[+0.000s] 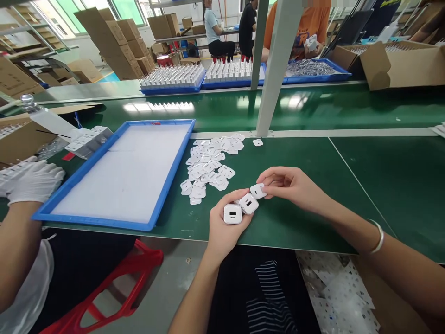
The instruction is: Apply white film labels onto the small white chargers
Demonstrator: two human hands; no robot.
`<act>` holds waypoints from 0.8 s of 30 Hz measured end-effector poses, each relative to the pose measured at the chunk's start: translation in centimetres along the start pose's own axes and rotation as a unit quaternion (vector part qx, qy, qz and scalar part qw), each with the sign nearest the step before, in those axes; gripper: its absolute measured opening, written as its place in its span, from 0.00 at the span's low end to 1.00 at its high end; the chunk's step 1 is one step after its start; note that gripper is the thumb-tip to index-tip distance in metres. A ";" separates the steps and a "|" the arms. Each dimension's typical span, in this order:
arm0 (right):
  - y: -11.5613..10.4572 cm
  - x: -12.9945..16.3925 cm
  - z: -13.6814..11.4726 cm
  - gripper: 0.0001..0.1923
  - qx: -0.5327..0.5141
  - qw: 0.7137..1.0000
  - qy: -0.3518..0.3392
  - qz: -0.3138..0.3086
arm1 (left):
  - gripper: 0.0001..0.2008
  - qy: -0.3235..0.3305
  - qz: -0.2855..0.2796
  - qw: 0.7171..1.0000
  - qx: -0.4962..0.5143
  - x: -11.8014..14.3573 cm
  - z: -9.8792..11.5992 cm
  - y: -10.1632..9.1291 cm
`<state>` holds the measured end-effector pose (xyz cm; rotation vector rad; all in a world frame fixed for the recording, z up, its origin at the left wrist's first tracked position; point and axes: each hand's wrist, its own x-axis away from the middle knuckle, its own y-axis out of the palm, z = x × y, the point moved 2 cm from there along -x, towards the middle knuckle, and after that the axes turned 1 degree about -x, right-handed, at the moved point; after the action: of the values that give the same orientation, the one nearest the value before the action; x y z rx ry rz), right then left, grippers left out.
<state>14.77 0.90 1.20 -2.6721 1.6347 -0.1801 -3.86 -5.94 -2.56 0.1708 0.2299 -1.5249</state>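
In the head view, the left hand (225, 222) is closed around two white charger plugs (239, 209) held side by side, their port faces turned up, at the near edge of the green worktop (313, 218). The right hand (292, 185) comes in from the right, wearing a bracelet (378, 236) at the wrist, and its fingertips (269, 188) pinch a small white sticker (257, 190) that sits just beside the nearer plug. A loose pile of stickers (212, 164) lies on the worktop just beyond the hands, with one stray sticker (257, 142) near a white post (274, 69). To the left of the pile rests a blue tray (104, 218) lined with white foam. At the far left a co-worker's gloved hand (33, 181) rests by the tray's corner. Across the belt stand blue trays of upright white chargers (174, 76), and a person in an orange shirt (313, 23) holds a white part.
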 end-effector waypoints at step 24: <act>-0.1 1.1 -0.9 0.11 0.034 0.999 0.011 0.007 | 0.18 -0.010 0.011 1.000 0.007 0.0 -0.1 0.0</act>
<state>15.29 0.04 2.15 -2.6170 1.6215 -0.2603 -3.84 -5.97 -2.65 0.1692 0.2001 -1.5057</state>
